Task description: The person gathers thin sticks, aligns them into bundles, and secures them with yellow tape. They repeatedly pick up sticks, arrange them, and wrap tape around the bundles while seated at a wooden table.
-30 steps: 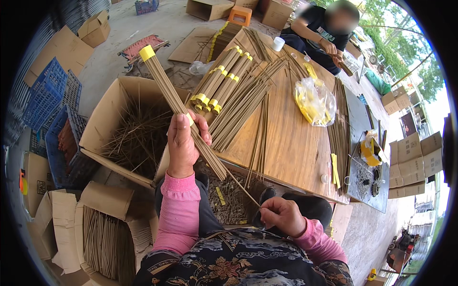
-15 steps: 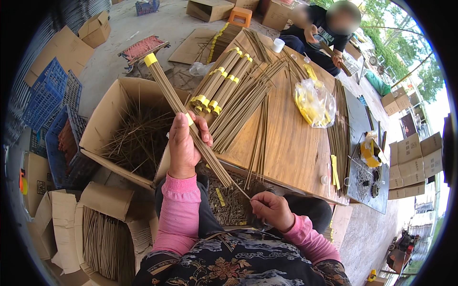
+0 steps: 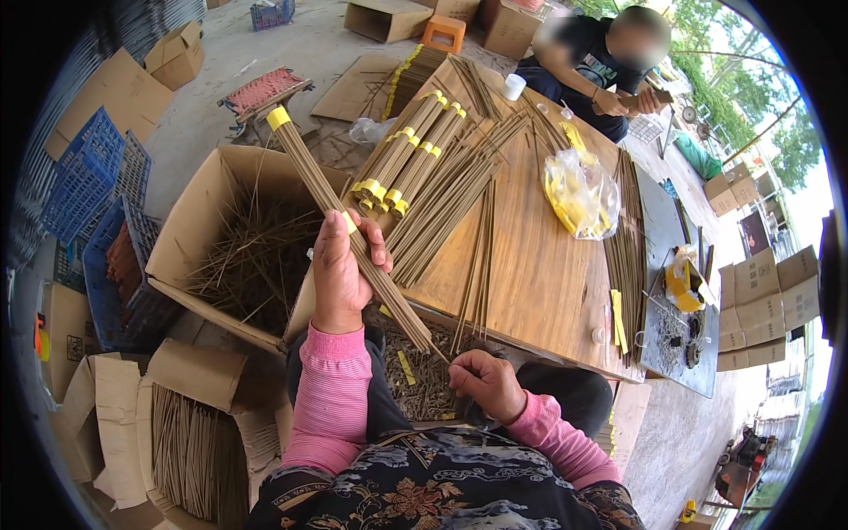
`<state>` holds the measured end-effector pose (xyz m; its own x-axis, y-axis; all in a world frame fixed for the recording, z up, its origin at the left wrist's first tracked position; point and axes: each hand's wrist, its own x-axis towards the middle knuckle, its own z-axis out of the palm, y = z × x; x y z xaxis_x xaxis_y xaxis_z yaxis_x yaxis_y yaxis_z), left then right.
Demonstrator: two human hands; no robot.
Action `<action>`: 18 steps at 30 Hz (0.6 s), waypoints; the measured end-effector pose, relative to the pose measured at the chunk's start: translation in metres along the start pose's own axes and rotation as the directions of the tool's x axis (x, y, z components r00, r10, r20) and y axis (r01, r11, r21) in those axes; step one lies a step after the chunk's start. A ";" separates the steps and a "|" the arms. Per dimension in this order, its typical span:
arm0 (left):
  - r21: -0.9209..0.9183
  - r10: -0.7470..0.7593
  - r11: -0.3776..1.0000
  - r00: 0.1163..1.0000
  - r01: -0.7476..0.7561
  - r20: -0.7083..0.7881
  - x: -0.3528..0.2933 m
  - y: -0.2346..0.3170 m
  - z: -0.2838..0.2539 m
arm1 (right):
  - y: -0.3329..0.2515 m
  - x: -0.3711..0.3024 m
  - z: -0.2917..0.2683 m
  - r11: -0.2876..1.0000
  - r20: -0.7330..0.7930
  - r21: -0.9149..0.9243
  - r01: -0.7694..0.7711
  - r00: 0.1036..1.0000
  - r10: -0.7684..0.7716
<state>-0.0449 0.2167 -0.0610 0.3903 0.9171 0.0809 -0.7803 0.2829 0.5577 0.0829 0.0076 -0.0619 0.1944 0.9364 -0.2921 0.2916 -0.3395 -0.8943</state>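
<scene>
A bundle of thin brown incense sticks (image 3: pixel 307 168) slants across my left hand (image 3: pixel 340 276), whose fingers are wrapped round its middle. One yellow band circles its upper end and another shows by my fingers. At the bundle's lower end, my right hand (image 3: pixel 488 384) pinches a single thin stick (image 3: pixel 439 354), whose far part runs in among the others. Banded bundles (image 3: pixel 408 146) lie stacked on the wooden table (image 3: pixel 521 256) ahead, beside loose incense sticks (image 3: pixel 450 212).
Left of me stand a cardboard box (image 3: pixel 181 212) of tangled sticks and an open carton (image 3: pixel 194 367) of straight ones. A clear bag (image 3: pixel 583 194) with yellow strips lies on the table. Across it sits a co-worker (image 3: pixel 596 66) holding something brown.
My right hand has moved left and slightly up toward the bundle, so less of the single stick sticks out. The left hand holds still. The co-worker's hands have risen.
</scene>
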 end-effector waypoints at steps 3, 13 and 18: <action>0.002 0.000 1.000 1.000 0.000 -0.003 0.000 0.000 0.001 | 0.002 0.002 0.002 1.000 -0.029 0.001 0.019 0.999 -0.019; -0.029 0.015 0.999 1.000 -0.016 -0.025 0.002 -0.002 -0.002 | -0.001 0.011 0.009 0.997 -0.051 0.008 0.077 0.996 -0.077; -0.048 0.042 0.998 0.998 -0.044 -0.046 0.004 -0.001 -0.006 | 0.003 0.009 0.006 0.995 -0.038 -0.015 0.095 0.995 -0.095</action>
<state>-0.0458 0.2222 -0.0663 0.3342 0.9402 0.0661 -0.8195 0.2553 0.5130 0.0800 0.0158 -0.0695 0.2016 0.9604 -0.1924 0.3230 -0.2506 -0.9126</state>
